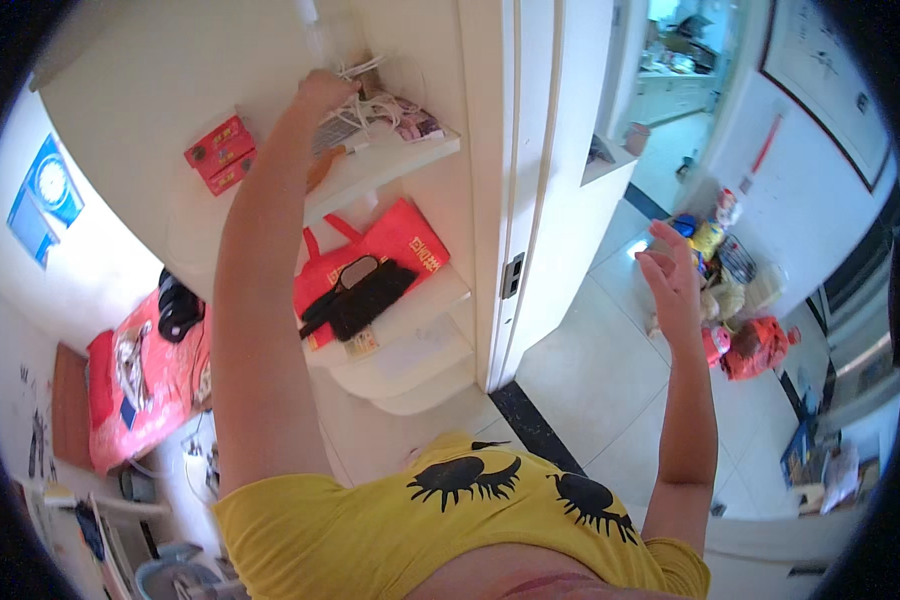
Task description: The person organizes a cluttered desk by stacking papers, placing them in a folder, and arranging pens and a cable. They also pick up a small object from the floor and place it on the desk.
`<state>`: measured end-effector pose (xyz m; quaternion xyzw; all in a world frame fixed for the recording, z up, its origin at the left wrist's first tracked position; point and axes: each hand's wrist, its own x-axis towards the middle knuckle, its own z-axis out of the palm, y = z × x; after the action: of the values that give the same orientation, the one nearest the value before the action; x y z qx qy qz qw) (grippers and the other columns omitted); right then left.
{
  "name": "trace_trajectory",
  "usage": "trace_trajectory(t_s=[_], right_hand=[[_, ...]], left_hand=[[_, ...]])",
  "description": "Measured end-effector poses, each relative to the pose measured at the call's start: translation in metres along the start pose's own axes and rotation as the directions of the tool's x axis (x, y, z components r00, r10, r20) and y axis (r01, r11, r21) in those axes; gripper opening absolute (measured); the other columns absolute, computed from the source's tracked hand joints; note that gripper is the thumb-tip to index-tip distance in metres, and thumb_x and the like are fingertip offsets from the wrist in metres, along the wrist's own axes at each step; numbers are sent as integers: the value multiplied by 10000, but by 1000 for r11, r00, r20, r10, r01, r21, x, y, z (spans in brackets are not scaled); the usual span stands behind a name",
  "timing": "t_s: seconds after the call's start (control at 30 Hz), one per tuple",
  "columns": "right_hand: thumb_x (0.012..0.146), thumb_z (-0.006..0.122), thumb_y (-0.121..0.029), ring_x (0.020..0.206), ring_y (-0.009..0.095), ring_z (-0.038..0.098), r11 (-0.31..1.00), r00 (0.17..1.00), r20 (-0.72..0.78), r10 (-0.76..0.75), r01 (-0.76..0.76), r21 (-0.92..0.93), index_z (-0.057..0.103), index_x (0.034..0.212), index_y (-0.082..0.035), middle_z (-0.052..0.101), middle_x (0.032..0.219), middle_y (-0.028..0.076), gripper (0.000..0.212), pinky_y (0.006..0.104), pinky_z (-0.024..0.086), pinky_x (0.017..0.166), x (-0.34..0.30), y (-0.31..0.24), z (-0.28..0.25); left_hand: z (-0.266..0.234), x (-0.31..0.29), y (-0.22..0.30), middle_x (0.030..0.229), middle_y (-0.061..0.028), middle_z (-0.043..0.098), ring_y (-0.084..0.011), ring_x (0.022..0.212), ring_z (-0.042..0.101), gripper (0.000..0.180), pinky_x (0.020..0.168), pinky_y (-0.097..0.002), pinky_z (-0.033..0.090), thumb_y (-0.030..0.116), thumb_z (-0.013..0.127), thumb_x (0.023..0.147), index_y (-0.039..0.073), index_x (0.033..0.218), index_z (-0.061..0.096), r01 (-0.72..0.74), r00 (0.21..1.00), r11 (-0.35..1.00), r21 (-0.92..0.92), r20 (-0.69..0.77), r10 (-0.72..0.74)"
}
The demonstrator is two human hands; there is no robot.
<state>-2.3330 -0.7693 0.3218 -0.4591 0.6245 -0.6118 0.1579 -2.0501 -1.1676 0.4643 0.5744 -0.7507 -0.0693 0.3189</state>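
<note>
My left hand (328, 92) reaches up to the upper shelf of a white corner shelf unit, its fingers closed at the edge of a tangle of white cables (378, 108). What lies inside the fingers is hidden. Beside the cables are a pinkish printed packet (417, 122) and a brownish object (366, 72) too blurred to name. Red boxes (220, 150) sit on the same shelf, left of my forearm. On the right, my right hand (673, 280) is raised in the air with its fingers apart, holding nothing.
A lower shelf holds a red bag (398, 243) and a black brush (372, 300). A white door (560, 200) with a metal latch stands between my arms. Bags and bundles (735, 290) lie on the tiled floor to the right. A bed with red covers (155, 390) is at left.
</note>
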Motion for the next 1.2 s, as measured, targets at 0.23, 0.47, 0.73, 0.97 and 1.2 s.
trace_trajectory(t_s=[0.23, 0.47, 0.73, 0.97, 1.2], right_hand=[[842, 562, -41, 864, 99, 533, 991, 992, 115, 49, -62, 118, 415, 1229, -44, 500, 1146, 64, 414, 219, 438, 715, 62, 98, -46], [813, 605, -99, 880, 169, 576, 995, 952, 307, -14, 42, -85, 388, 1253, -36, 441, 1229, 123, 495, 279, 478, 722, 147, 173, -85], [774, 655, -250, 944, 277, 557, 792, 909, 296, 292, -56, -609, 394, 1247, -26, 480, 1158, 181, 585, 372, 456, 800, 200, 394, -292], [720, 666, -441, 1145, 366, 449, 363, 519, 149, 842, -341, -867, 512, 1148, -12, 469, 1231, 234, 626, 451, 370, 941, 131, 587, -411], [785, 625, -374, 982, 315, 565, 677, 538, 603, 590, 78, -732, 520, 1155, -19, 616, 1014, 173, 523, 380, 451, 838, 327, 631, -380]], left_hand=[[-43, -116, 97, 1181, -158, 486, -224, 1034, 516, 457, 887, -321, 424, 171, 612, 810, -23, 1190, 448, -676, 532, 725, -128, -766, 361], [152, -290, 147, 799, -71, 620, -192, 705, 593, 93, 616, -299, 464, 55, 568, 764, 60, 848, 607, -865, 355, 172, -471, -335, 873], [516, -296, 220, 883, -52, 615, -120, 783, 556, 251, 717, -263, 465, 199, 589, 824, 24, 1003, 580, 273, 526, 802, -531, 780, 338], [625, -224, 328, 892, -73, 616, -149, 797, 568, 283, 724, -282, 465, 232, 560, 835, 38, 1041, 578, 222, 454, 821, -525, 801, 390], [739, -219, 372, 934, -127, 617, -282, 862, 592, 307, 755, -356, 469, 257, 544, 816, 28, 1020, 561, 340, 602, 879, -334, 795, 70]])
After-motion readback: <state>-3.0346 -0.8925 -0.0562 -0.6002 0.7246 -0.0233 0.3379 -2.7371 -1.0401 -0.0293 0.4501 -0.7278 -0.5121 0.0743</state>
